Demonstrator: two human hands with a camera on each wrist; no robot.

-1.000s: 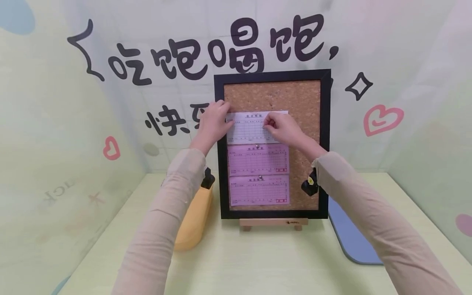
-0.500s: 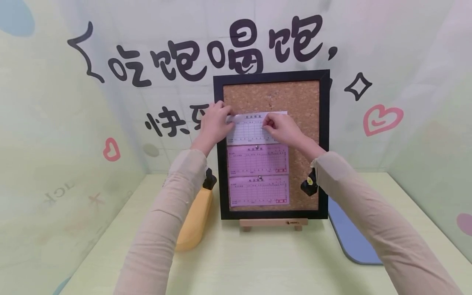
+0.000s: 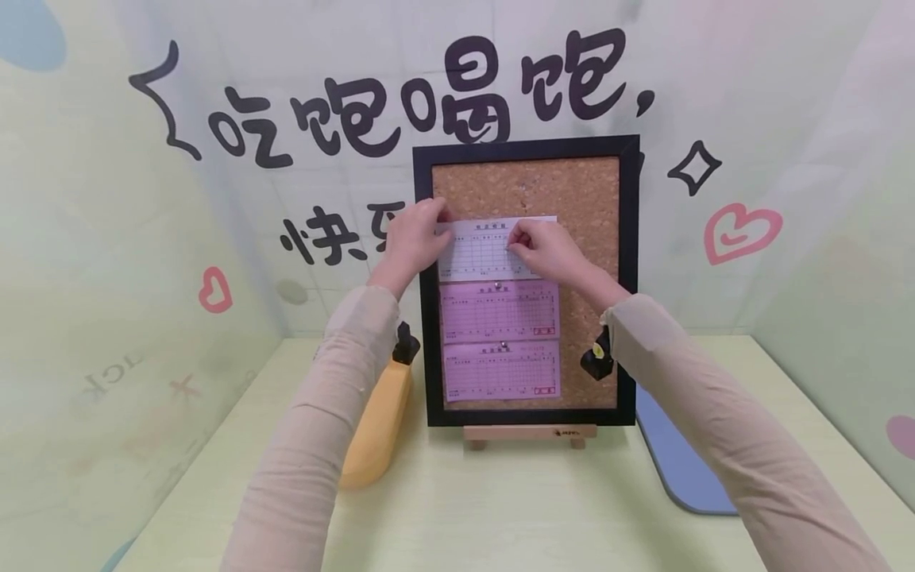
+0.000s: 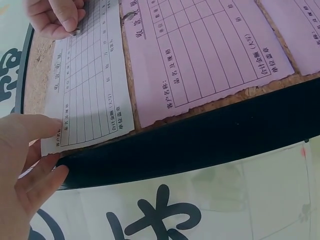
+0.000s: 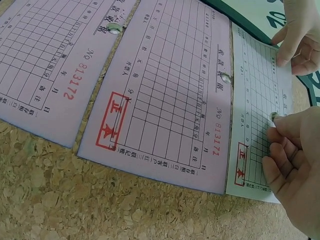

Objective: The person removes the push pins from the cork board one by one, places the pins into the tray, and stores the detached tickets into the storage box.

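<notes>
A white receipt slip [image 3: 475, 254] lies against the cork board [image 3: 589, 187], above two pink receipt slips [image 3: 493, 314] in a column. At its upper left corner, my left hand [image 3: 415, 238] pinches the slip's edge, the thumb [image 4: 47, 127] on its face. My right hand [image 3: 549, 248] holds a small metal thumbtack [image 5: 274, 116] between thumb and fingers, at the printed heading of the white slip. One shiny thumbtack [image 5: 226, 78] fixes the middle slip at its top edge, and another thumbtack [image 5: 114, 28] fixes the lowest one.
The board's black frame [image 3: 532, 416] leans on a small wooden easel [image 3: 529, 431]. Left of it, partly behind my sleeve, stands a yellow-orange container [image 3: 375, 433]. A blue flat mat [image 3: 689, 461] lies at the right. A printed wall [image 3: 743, 95] rises behind the table.
The fingers of my left hand have shifted slightly at the white slip's corner. My right hand stays in the same place with the thumbtack.
</notes>
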